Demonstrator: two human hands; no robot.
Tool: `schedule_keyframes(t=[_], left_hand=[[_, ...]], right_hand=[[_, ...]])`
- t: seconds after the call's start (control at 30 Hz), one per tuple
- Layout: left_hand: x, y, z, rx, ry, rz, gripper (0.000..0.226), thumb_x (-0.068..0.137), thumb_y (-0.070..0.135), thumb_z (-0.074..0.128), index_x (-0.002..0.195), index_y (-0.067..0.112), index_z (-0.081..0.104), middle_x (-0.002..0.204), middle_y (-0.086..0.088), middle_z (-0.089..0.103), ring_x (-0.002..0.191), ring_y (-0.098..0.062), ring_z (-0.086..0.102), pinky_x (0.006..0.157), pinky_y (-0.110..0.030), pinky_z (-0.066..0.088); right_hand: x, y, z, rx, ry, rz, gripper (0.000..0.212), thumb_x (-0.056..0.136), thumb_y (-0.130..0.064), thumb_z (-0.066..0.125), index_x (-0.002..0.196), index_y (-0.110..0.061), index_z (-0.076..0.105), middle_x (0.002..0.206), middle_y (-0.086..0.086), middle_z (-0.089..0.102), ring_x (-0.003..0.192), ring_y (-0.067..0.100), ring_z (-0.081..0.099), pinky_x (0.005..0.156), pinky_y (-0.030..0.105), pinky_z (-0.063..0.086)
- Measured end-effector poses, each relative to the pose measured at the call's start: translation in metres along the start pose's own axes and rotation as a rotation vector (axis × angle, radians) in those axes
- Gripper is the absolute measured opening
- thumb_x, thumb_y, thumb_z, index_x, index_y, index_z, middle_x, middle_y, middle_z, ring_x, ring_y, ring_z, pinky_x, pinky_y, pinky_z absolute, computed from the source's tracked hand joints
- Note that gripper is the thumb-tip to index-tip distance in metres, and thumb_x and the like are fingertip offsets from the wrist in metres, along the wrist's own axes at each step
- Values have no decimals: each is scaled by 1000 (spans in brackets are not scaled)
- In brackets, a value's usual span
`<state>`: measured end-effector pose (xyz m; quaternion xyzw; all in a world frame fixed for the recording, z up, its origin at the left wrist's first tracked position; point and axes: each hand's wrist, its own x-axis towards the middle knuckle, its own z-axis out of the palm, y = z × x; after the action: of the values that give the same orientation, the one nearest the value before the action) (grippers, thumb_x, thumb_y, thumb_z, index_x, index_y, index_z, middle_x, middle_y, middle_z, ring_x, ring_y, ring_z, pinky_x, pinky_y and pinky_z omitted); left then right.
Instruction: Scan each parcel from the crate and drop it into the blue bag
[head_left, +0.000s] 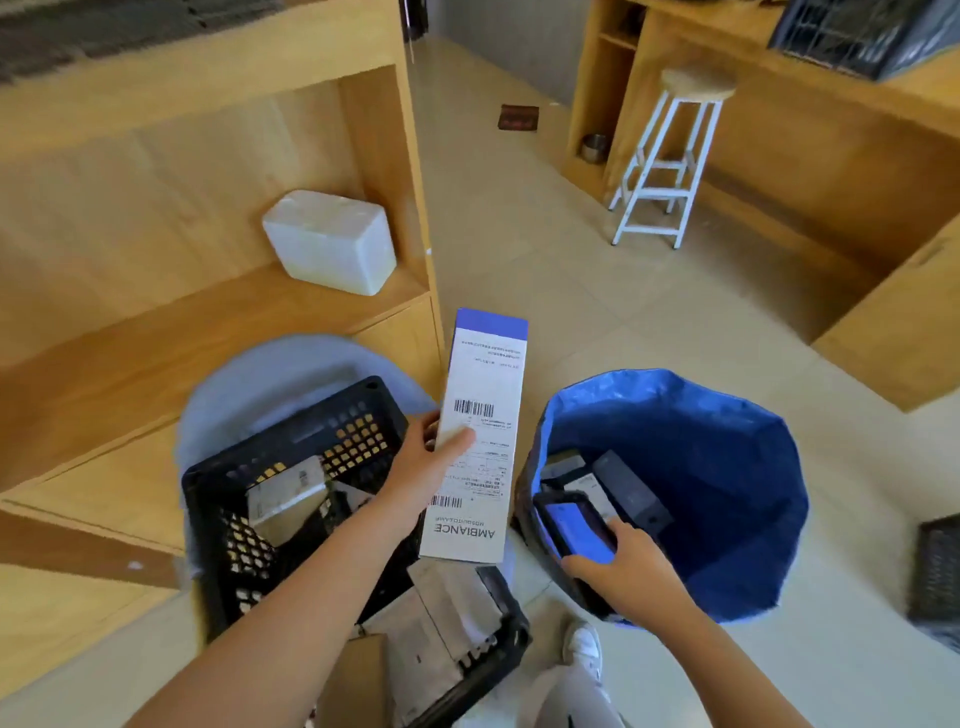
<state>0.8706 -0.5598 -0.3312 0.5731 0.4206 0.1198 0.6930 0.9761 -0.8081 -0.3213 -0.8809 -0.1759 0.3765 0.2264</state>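
Note:
My left hand (423, 467) grips a tall white parcel box (480, 441) with a blue top and barcode labels, held upright between the crate and the bag. In my right hand (623, 569) is a handheld scanner (574, 527) with a lit blue screen, held over the near rim of the blue bag (727, 467). A few dark and white parcels lie at the bag's bottom. The black plastic crate (244, 545) on the floor to the left holds several more parcels.
A white foam box (332, 241) sits on the wooden shelf at left. A white stool (670, 156) stands by a wooden counter at the back right. Another black crate (937, 566) shows at the right edge. My shoe (584, 647) is on the tiled floor.

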Motion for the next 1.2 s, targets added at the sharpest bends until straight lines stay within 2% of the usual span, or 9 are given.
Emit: schedule_keyframes(t=[0.07,0.27,0.4,0.47,0.53,0.67,0.8,1.0,1.2], left_hand=[[16,0,37,35,-46,-34,53,85,27,76,130,19,49,119,-2,66,101,-20,69,80,-37,57],[60,-27,156,131,-166,-175,30,93,24,66,121,19,55,107,-3,71,79,-9,71,56,-22,54],[93,-58,229,188,-205,-307,34,87,48,65,114,29,60,109,-1,73,92,-16,72,82,-39,58],[112,-81,255,207,-215,-364,20,97,42,56,113,31,60,109,1,73,94,-15,70,82,-37,57],[127,-104,273,220,-229,-434,28,100,41,51,124,29,57,116,-1,71,100,-16,69,82,-36,56],[164,-160,288,243,-180,-600,45,97,49,50,133,22,55,123,-6,67,106,-24,67,89,-38,54],[230,-278,275,465,-3,-700,93,65,78,50,137,19,52,126,-8,63,107,-29,63,94,-44,53],[270,-318,284,675,57,-744,64,93,50,53,132,-1,50,125,-19,62,107,-36,63,87,-38,54],[306,-385,277,676,55,-783,62,94,51,54,129,0,49,119,-16,65,100,-33,66,87,-39,55]], right_hand=[[11,30,-18,30,24,66,47,67,-55,74,93,-20,57,91,2,64,73,16,64,57,27,49],[46,122,-76,111,30,225,67,54,-67,68,103,-23,58,98,-1,63,81,15,65,72,35,57],[73,168,-115,91,-23,307,67,58,-64,66,111,-23,56,100,-3,61,82,13,63,70,30,53],[89,185,-131,79,-30,324,64,62,-62,67,112,-24,55,99,-4,62,81,11,62,65,27,50],[107,200,-140,66,-22,336,58,68,-58,70,111,-23,55,97,-5,62,78,8,61,60,24,47],[149,222,-139,83,-7,380,63,66,-61,68,115,-24,54,102,-5,61,84,13,62,68,29,50],[204,236,-120,117,-28,386,56,70,-56,72,112,-23,55,103,-5,61,82,8,60,64,24,46],[285,259,-68,162,-67,351,71,56,-67,63,112,-22,55,106,-3,59,84,11,63,68,29,55],[338,284,-26,153,-74,330,54,68,-57,72,107,-23,56,105,-4,56,85,11,62,72,32,59]])
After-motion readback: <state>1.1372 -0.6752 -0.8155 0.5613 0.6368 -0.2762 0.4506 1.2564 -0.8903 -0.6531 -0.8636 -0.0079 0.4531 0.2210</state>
